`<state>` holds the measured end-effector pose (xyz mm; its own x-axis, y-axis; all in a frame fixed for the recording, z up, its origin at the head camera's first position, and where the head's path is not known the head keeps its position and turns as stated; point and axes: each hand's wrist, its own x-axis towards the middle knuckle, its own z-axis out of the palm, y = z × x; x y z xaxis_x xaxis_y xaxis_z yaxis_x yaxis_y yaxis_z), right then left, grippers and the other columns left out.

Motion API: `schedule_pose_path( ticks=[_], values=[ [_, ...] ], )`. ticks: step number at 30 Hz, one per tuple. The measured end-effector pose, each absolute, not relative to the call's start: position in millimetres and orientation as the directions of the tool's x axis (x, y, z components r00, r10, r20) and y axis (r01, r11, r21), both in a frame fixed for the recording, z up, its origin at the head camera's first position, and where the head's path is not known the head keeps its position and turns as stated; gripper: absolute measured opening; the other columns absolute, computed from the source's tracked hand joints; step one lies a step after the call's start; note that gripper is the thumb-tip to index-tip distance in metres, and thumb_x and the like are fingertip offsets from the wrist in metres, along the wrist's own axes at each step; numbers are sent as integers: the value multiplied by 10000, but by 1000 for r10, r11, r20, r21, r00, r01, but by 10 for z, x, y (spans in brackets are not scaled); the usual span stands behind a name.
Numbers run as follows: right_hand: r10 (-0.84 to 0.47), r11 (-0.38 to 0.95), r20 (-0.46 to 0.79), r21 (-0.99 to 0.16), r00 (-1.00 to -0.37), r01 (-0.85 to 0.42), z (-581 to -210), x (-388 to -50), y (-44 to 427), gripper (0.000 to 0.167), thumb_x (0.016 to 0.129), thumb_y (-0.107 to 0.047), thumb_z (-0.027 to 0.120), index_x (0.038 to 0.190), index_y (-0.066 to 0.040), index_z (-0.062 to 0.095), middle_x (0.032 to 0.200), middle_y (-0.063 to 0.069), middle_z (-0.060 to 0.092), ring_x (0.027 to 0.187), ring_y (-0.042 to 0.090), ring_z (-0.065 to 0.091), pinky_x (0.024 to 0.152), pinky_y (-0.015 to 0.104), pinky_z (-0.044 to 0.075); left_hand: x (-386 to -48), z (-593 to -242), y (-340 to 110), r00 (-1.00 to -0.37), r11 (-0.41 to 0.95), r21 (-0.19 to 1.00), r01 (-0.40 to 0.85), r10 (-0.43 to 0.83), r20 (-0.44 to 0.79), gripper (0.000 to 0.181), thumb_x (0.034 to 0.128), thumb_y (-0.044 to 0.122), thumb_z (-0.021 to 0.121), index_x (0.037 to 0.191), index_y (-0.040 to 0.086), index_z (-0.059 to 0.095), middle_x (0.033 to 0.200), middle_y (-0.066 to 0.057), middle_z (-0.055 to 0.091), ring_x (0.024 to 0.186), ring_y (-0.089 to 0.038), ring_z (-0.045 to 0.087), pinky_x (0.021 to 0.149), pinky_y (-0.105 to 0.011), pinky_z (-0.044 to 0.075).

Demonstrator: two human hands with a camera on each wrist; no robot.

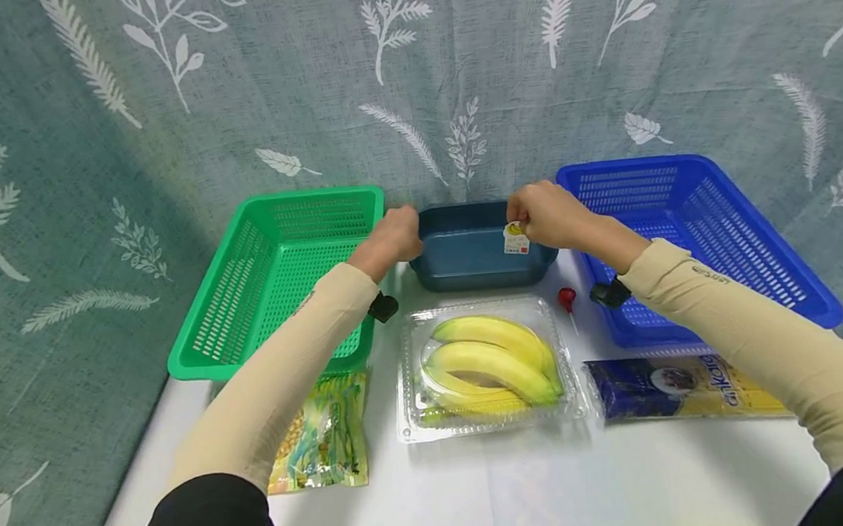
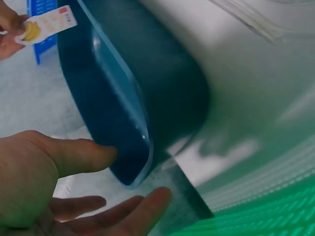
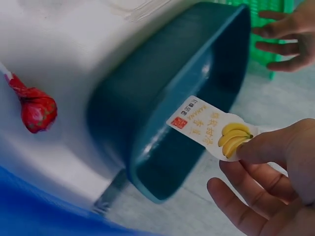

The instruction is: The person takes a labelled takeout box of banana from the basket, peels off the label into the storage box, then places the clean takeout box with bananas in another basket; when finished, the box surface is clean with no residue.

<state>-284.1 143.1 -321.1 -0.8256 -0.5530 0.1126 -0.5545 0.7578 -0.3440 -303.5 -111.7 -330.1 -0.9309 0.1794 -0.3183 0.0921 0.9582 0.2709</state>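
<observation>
My right hand pinches a small white card with a banana picture between thumb and fingers, over the right end of a dark teal tub. At the tub's left end is my left hand. The left wrist view shows its thumb over the tub's opening and its fingers spread beyond the end wall, holding nothing; whether they touch the rim I cannot tell. In front of the tub, several yellow bananas lie in a lidded clear plastic box.
A green basket stands at left and a blue basket at right. Beside the clear box lies a red-wrapped lollipop. A yellow-green packet is under my left arm; a blue and yellow packet lies at right.
</observation>
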Motion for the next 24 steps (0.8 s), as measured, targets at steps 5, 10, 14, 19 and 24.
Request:
schedule_pose_path(
  ticks=[5, 10, 14, 19, 24],
  values=[
    [-537, 764, 80, -376, -840, -524, -3359, -2974, 1414, 266, 837, 142, 548, 1000, 50, 737, 982, 204, 712, 857, 346, 683, 755, 481, 582, -3117, -3339, -1089, -923, 962, 260, 79, 169, -345, 459, 1007, 116, 570, 1431, -12, 448, 1295, -190, 548, 887, -259, 635, 694, -352, 528],
    [-521, 775, 32, -400, -853, -488, -3495, -3098, 1375, 206, 847, 109, 596, 970, 24, 739, 978, 200, 706, 913, 348, 668, 773, 475, 573, -3126, -3414, -1103, -938, 968, 242, 64, 141, -316, 296, 1000, 93, 569, 1279, -3, 565, 1066, -159, 619, 725, -234, 656, 597, -318, 535],
    [-502, 792, 18, -393, -864, -468, -3571, -3182, 1345, 188, 846, 83, 619, 955, -1, 748, 977, 182, 712, 911, 338, 666, 774, 476, 569, -3126, -3458, -1093, -943, 966, 250, 61, 138, -304, 296, 984, 41, 565, 1275, -12, 567, 1079, -173, 618, 682, -232, 652, 557, -311, 537],
    [-497, 803, 17, -369, -868, -468, -3633, -3266, 1325, 161, 841, 61, 635, 936, -3, 748, 963, 170, 712, 896, 333, 662, 774, 478, 562, -3148, -3488, -1046, -946, 967, 249, 56, 131, -296, 298, 979, 19, 571, 1277, -6, 566, 1089, -176, 623, 677, -247, 667, 549, -325, 557],
    [-475, 828, -24, -350, -880, -438, -3707, -3338, 1343, 145, 866, 32, 646, 969, -5, 742, 983, 168, 704, 902, 327, 654, 783, 478, 553, -3175, -3514, -995, -949, 966, 253, 47, 122, -290, 338, 972, 27, 597, 1306, -4, 556, 1139, -178, 616, 680, -241, 664, 545, -324, 565]
  ],
)
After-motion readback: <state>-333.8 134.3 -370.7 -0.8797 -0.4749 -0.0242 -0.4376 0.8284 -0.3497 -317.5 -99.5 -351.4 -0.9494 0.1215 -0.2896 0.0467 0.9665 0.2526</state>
